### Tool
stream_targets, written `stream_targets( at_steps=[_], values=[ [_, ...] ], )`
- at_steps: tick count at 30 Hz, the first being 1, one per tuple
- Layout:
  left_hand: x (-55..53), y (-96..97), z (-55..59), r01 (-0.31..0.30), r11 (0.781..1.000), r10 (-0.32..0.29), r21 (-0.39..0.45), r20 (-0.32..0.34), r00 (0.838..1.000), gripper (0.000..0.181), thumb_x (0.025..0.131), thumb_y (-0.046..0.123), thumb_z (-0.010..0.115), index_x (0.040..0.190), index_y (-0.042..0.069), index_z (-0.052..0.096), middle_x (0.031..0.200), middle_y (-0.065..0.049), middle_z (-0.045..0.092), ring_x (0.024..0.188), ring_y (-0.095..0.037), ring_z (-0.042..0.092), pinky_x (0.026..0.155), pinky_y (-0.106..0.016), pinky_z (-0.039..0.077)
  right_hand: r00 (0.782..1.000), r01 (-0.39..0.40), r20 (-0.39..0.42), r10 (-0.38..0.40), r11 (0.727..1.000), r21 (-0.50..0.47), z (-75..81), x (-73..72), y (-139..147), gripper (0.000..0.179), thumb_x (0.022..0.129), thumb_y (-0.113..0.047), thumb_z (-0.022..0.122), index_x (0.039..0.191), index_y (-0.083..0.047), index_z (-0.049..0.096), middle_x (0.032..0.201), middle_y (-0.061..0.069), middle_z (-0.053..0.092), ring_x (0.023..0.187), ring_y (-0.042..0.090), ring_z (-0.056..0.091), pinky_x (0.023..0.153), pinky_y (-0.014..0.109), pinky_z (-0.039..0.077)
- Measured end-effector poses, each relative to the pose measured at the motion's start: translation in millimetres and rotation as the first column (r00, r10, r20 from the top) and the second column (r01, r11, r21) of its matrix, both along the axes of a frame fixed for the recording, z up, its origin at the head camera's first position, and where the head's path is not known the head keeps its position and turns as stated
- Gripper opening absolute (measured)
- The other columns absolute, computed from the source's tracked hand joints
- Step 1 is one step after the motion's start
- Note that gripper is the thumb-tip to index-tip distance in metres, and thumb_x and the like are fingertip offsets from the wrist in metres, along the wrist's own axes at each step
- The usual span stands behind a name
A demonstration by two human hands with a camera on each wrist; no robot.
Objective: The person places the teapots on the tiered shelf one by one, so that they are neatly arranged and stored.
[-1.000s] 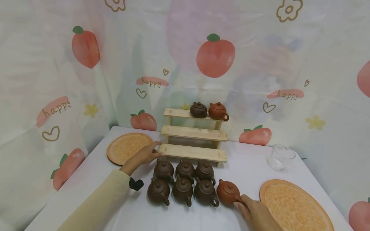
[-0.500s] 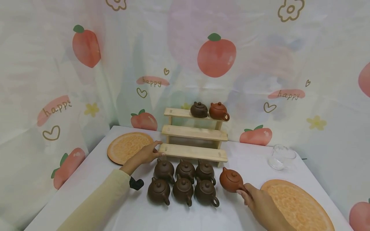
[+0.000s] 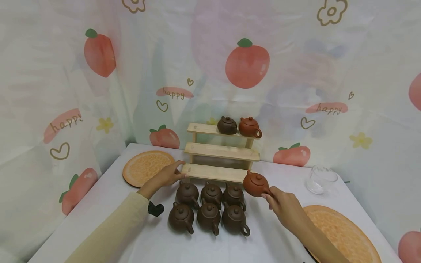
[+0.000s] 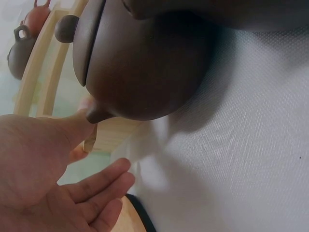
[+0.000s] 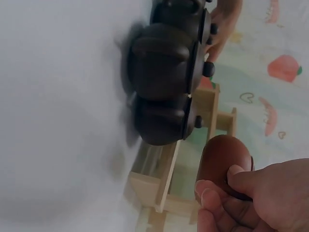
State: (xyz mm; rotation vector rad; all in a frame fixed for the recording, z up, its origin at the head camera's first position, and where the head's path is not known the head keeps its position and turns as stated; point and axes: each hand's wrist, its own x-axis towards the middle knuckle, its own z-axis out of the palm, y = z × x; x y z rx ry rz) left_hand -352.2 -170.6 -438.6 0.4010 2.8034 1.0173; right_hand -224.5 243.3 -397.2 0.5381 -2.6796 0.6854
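My right hand (image 3: 283, 205) pinches the handle of a reddish-brown clay teapot (image 3: 254, 184), lifted in front of the right end of the lowest step of a wooden three-step display stand (image 3: 221, 151). In the right wrist view the thumb and fingers close at the back of this teapot (image 5: 219, 157). At the stand's left end, my left hand (image 3: 168, 174) grips the lowest step between thumb and forefinger. Its other fingers (image 4: 104, 186) stretch out loosely, seen in the left wrist view. Dark brown teapots (image 3: 209, 215) stand in two rows before the stand, spouts toward it.
On the top step sit a dark teapot (image 3: 227, 125) and a reddish one (image 3: 250, 127). Round orange-patterned mats (image 3: 146, 166) lie at the left and right. A clear glass vessel (image 3: 320, 179) stands at the back right. Printed cloth (image 3: 289, 65) hangs behind the table.
My right hand has raised the reddish teapot from the right end of the front row and carried it forward to the lowest step. The left hand keeps its place on the stand.
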Motion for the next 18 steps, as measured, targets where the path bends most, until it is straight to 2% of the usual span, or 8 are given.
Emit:
stream_targets(
  at_steps=[9,14,18],
  values=[
    [-0.2,-1.8,0.4,0.005,1.000,-0.005,0.007,-0.006,1.000,0.063,0.105,0.031,0.068,0.156,0.005,0.044,0.118,-0.024,0.073,0.106,-0.035,0.071,0.089,-0.050,0.056,0.998,-0.053,0.013,0.053,0.999,-0.004,20.3,-32.1,-26,0.027,0.106,-0.018,0.065,0.082,-0.013,0.055,0.064,-0.008,0.054,0.055,0.009,0.043,0.053,0.026,0.037],
    [-0.1,-1.7,0.5,0.005,1.000,-0.005,0.009,-0.009,1.000,0.063,0.105,0.031,0.068,0.157,0.004,0.044,0.117,-0.024,0.074,0.106,-0.035,0.071,0.089,-0.050,0.056,0.997,-0.080,-0.005,0.080,0.997,-0.013,28.1,-51.6,-45,0.025,0.105,-0.014,0.067,0.083,-0.010,0.056,0.063,-0.005,0.051,0.055,0.011,0.044,0.054,0.027,0.038],
    [0.6,-1.5,1.0,0.010,1.000,-0.010,0.009,-0.012,1.000,0.063,0.105,0.031,0.068,0.156,0.004,0.044,0.117,-0.024,0.074,0.106,-0.035,0.071,0.090,-0.050,0.056,0.996,-0.091,0.009,0.091,0.996,-0.011,35.2,-67.3,-61,0.023,0.106,-0.015,0.065,0.086,-0.008,0.058,0.064,-0.003,0.050,0.055,0.012,0.045,0.056,0.029,0.040]
  ],
)
